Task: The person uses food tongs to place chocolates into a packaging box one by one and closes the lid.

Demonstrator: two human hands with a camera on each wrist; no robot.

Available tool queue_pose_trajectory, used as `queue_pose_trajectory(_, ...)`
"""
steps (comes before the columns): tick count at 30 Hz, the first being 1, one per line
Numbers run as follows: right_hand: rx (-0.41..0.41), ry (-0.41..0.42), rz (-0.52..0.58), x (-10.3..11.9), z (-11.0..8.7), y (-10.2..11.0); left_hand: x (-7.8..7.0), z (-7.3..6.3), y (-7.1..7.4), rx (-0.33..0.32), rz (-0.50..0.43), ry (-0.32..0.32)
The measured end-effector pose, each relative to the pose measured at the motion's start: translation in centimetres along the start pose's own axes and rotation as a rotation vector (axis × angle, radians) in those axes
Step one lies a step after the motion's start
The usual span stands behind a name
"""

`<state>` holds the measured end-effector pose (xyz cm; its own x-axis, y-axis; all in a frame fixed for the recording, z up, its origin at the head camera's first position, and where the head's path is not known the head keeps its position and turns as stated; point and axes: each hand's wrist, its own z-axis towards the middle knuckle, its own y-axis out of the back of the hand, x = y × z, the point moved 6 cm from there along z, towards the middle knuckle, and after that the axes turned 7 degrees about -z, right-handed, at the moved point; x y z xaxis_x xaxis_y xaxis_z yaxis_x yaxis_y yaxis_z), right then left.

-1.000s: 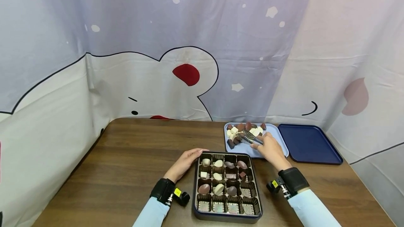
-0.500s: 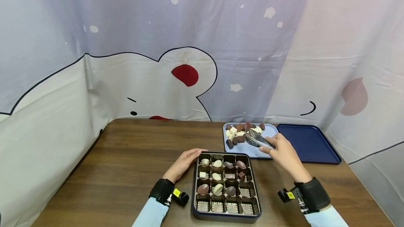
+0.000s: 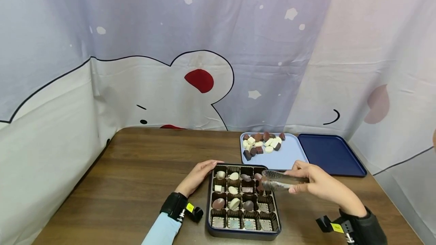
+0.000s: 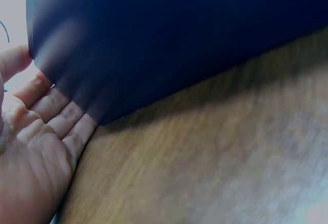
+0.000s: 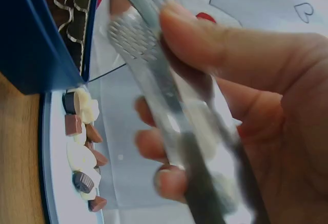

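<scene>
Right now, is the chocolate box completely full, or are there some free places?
Partly full: the head view shows chocolates in the chocolate box, but the nearest row's four compartments hold none.

Tips of tongs (image 3: pixel 276 185) blurred in head cam, hiding pt of R col in box (image 3: pixel 243 234); can't tell if anything's between. R wrist: tongs + tray (image 5: pixel 59 196) cut at btm, my R fingers (image 5: pixel 151 143) partly behind tongs. L wrist: my L hand (image 4: pixel 38 152) cut at L edge, box at top/R, bench (image 4: pixel 159 167) blurry.

Tongs (image 3: pixel 284 177) in right hand (image 3: pixel 316 182) now over box (image 3: pixel 243 233), off pale tray (image 3: pixel 286 156).
</scene>
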<state>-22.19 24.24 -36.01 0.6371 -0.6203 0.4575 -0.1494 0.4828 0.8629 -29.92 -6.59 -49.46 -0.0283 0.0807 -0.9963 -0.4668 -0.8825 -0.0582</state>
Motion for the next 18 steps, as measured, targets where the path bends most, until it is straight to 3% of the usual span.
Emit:
queue_pose_trajectory(7,0.118,0.032,0.037,0.6,-1.3,-1.0,0.0,0.0,0.1,-0.007,0.032,-0.003)
queue_pose_trajectory(18,0.174,-0.077,-0.004,0.7,-1.4,-1.5,0.0,0.0,0.1,-0.007,0.018,0.001)
